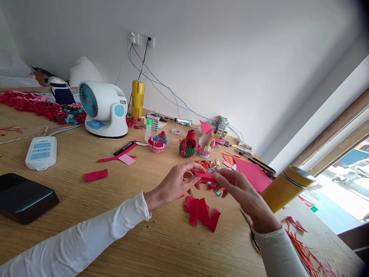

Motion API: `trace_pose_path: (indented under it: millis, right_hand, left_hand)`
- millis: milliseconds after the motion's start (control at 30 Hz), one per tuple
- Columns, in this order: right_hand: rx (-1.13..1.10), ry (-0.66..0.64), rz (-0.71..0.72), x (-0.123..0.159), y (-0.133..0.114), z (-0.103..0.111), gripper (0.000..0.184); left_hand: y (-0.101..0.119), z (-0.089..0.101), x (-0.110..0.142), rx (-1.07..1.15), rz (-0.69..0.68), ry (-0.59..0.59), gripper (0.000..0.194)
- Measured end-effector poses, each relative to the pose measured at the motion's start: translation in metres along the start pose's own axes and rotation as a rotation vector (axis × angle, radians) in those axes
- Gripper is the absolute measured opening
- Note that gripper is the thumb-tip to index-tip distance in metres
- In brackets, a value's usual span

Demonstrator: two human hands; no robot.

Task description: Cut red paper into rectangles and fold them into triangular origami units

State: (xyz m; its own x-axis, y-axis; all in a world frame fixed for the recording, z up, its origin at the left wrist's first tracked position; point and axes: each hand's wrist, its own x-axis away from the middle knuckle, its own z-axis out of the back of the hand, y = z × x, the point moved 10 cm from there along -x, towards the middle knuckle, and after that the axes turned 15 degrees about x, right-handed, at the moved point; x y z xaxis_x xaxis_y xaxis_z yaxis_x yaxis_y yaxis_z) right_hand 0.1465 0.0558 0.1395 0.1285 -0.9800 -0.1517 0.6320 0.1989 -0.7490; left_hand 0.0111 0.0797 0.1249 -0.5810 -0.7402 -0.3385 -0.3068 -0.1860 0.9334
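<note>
Wooden bench (pixel 161 238) beneath me; my left hand (pixel 180 181) and right hand (pixel 239 188), fingers pinched, hold a red strip (pixel 205 175) above red slips (pixel 201 212).

A plain pale wall (pixel 201 57) rises behind the wood-grain tabletop (pixel 150 238), with sockets (pixel 141 40) and cables (pixel 155 79) on it. Bright daylight fills the wood-framed window (pixel 350 184) at right.

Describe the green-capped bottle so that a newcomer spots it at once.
Start at the white fan. To its right, just beside a small red-and-blue patterned bowl, stands the bottle, slim and whitish. Its bright green cap sets it apart from the bowl.
</note>
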Motion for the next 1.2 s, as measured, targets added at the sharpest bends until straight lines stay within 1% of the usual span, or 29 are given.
trace_pose_path:
  millis: [67, 167, 267, 333, 467, 567, 667, 800, 1000, 1100, 1200]
  right_hand:
    - [-0.072, -0.023, -0.008, -0.003, 0.005, -0.008, 0.032]
    - [-0.131, -0.004, -0.016, -0.005, 0.012, -0.005, 0.031]
    - [-0.132, -0.007, -0.011, -0.005, 0.012, -0.003, 0.030]
    - [-0.120, -0.031, -0.004, -0.004, 0.010, -0.006, 0.030]
    - [-0.079, -0.068, 0.016, -0.005, 0.008, -0.015, 0.032]
    - [-0.102, -0.021, 0.028, -0.007, 0.008, -0.015, 0.030]
    - [-0.149, 0.019, 0.034, -0.007, 0.007, -0.016, 0.030]
    - [-0.151, 0.020, 0.012, -0.007, 0.002, -0.023, 0.032]
    - [-0.222, 0.094, 0.039, -0.006, -0.009, -0.029, 0.032]
    - [-0.219, 0.150, 0.063, -0.005, -0.012, -0.025, 0.032]
    - [-0.226, 0.209, 0.067, -0.004, -0.009, -0.016, 0.032]
  left_hand:
    - [0.002, -0.001, 0.001, -0.009, 0.014, 0.002, 0.032]
    - [0.001, -0.003, 0.001, 0.071, 0.087, -0.018, 0.041]
    - [-0.004, -0.002, 0.001, 0.150, 0.174, -0.025, 0.034]
    - [-0.008, -0.001, 0.000, 0.131, 0.198, -0.022, 0.031]
    - [-0.014, 0.001, -0.002, 0.074, 0.155, -0.012, 0.035]
    - [-0.016, 0.004, -0.003, 0.052, 0.134, 0.015, 0.035]
    - [-0.014, 0.006, -0.003, 0.016, 0.118, 0.025, 0.034]
    - [-0.008, 0.005, -0.004, -0.036, 0.074, 0.011, 0.029]
    - [-0.001, 0.000, -0.002, -0.002, 0.011, 0.041, 0.021]
    - [0.004, 0.000, 0.000, -0.024, 0.003, 0.049, 0.019]
    - [0.005, 0.005, 0.000, -0.096, 0.031, 0.068, 0.017]
